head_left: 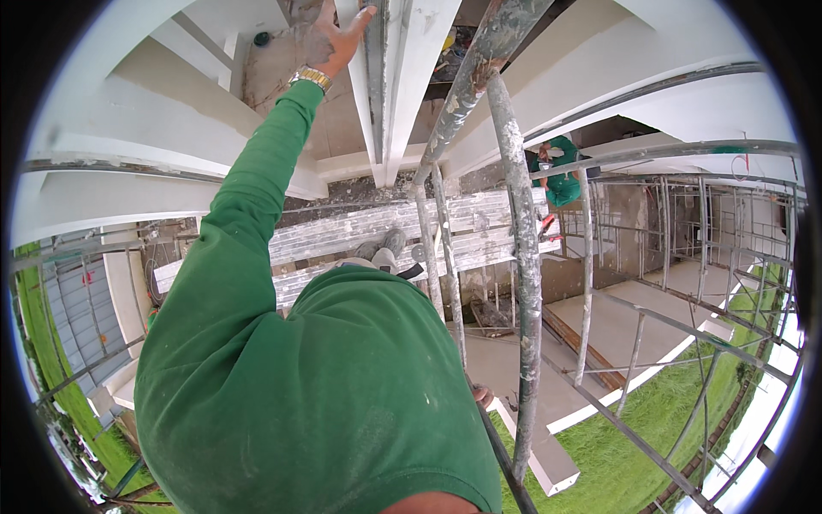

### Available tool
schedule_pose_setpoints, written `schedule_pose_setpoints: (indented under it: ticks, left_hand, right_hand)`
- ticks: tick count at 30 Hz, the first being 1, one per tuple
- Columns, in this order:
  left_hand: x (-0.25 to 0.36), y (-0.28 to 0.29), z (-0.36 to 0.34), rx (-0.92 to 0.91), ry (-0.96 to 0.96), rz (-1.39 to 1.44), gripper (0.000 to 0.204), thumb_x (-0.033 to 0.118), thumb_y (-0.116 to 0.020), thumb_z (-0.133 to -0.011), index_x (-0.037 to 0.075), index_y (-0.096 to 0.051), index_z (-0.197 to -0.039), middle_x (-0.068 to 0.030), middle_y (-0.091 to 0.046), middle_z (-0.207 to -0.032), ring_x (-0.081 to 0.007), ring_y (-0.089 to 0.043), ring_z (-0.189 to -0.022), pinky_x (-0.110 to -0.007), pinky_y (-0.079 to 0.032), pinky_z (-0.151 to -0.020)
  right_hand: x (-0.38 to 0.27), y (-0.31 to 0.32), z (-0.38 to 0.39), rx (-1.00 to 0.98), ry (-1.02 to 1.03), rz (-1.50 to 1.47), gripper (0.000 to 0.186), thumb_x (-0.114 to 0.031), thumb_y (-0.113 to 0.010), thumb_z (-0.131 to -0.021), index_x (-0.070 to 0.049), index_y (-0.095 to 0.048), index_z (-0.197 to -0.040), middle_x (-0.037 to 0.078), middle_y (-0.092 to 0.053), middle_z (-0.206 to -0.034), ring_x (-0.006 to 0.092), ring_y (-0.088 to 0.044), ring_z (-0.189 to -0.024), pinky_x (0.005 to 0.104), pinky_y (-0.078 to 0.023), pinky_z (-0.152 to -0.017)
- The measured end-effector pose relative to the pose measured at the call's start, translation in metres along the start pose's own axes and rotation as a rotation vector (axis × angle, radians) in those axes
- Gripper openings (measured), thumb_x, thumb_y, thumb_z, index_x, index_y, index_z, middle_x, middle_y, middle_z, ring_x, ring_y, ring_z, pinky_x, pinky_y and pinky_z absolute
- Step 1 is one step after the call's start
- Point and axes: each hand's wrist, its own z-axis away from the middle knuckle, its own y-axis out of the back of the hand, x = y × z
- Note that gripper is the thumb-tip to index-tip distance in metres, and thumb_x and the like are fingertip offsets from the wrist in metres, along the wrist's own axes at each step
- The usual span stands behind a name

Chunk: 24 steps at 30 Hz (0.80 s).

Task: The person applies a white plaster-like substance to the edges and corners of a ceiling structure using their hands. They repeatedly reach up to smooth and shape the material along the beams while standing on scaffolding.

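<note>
My left hand point(330, 41), with a gold-coloured watch point(311, 79) at the wrist, reaches up at the top edge. Its thumb is stretched out against a white post point(414, 77) with a dark, plaster-marked groove; the other fingers are partly cut off by the picture's edge. Low down, beside my green-shirted torso, only the fingers of my right hand point(484, 396) show. They curl round a dark scaffold pole point(497, 445). Most of that hand is hidden behind my body. My feet point(392, 242) stand on paint-splattered planks point(479, 221).
Splattered scaffold poles point(524, 257) rise close on my right. A person in green point(562, 171) is further right, beyond the planks' end. Below lie a pale ledge point(616, 313), long brown boards point(582, 343) and grass point(685, 420). White beams point(171, 128) surround the upper part.
</note>
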Motion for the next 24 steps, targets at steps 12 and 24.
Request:
schedule_pose_setpoints:
  ticks: [12, 24]
  left_hand:
    - [-0.018, -0.001, 0.001, 0.005, -0.066, -0.053, 0.049, 0.018, -0.081, -0.082, -0.003, -0.060, -0.120, -0.0115, -0.069, -0.095, -0.0199, -0.062, -0.085, -0.037, -0.051, -0.078]
    - [0.008, 0.003, 0.000, -0.007, -0.011, -0.103, 0.067, 0.025, -0.081, -0.083, -0.005, -0.051, -0.136, -0.0195, -0.066, -0.116, -0.0277, -0.061, -0.109, -0.040, -0.046, -0.096]
  right_hand:
    - [-0.016, -0.006, 0.001, 0.059, -0.078, 0.029, 0.028, -0.019, -0.059, -0.091, 0.002, -0.055, -0.072, 0.011, -0.051, -0.066, 0.0237, -0.048, -0.061, 0.0392, -0.040, -0.058]
    - [0.028, 0.009, 0.008, 0.002, -0.200, 0.263, 0.029, -0.018, -0.063, -0.093, 0.008, -0.064, -0.082, 0.019, -0.064, -0.075, 0.0291, -0.059, -0.065, 0.0404, -0.048, -0.061]
